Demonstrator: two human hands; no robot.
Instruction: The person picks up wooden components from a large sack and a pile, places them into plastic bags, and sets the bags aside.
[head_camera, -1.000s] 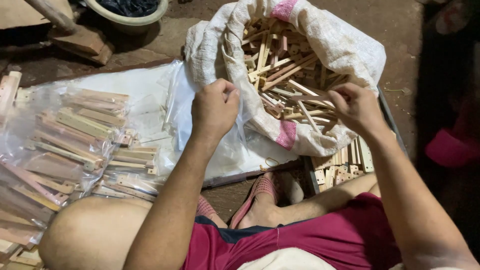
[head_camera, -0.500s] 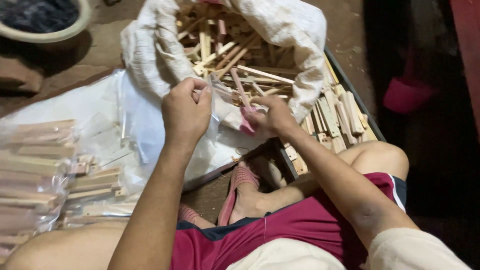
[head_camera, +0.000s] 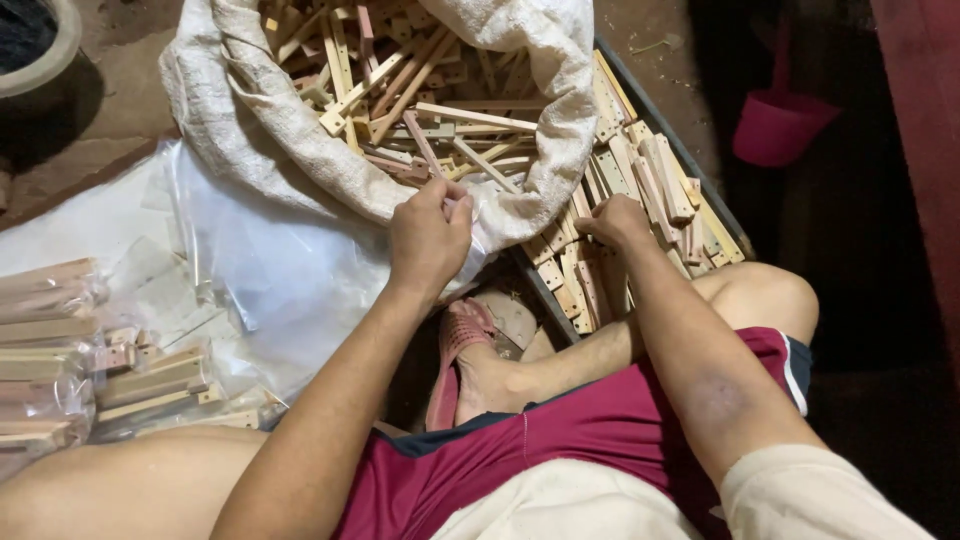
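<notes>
I sit on the floor with a big white woven sack in front of me, its mouth open toward me and full of short pale wooden sticks. The sack is my landmark for everything else.

My left hand rests at the near lip of the sack. Its fingers are curled tight, pinching something thin at the sack's edge. It looks like a clear plastic bag, perhaps with a stick in it, but I cannot tell for certain.

My right hand is just right of the sack, palm down on a dark tray packed with more sticks. Its fingers are bent onto the pile, and I cannot tell if they have closed on a piece.

I judge this to be the picking step: gathering sticks to go into a bag. The next move seems to call for lifting a few sticks together, lined up side by side, and keeping the bag's mouth open.

The sticks in the tray lie mostly parallel, their long axes running away from me and leaning slightly left, toward the sack. Those inside the sack point every way.

Left of the sack lies a sheet of clear plastic, and further left, filled bags of sticks lie lengthwise, left to right.

My sandalled foot is tucked below the sack's mouth.
</notes>
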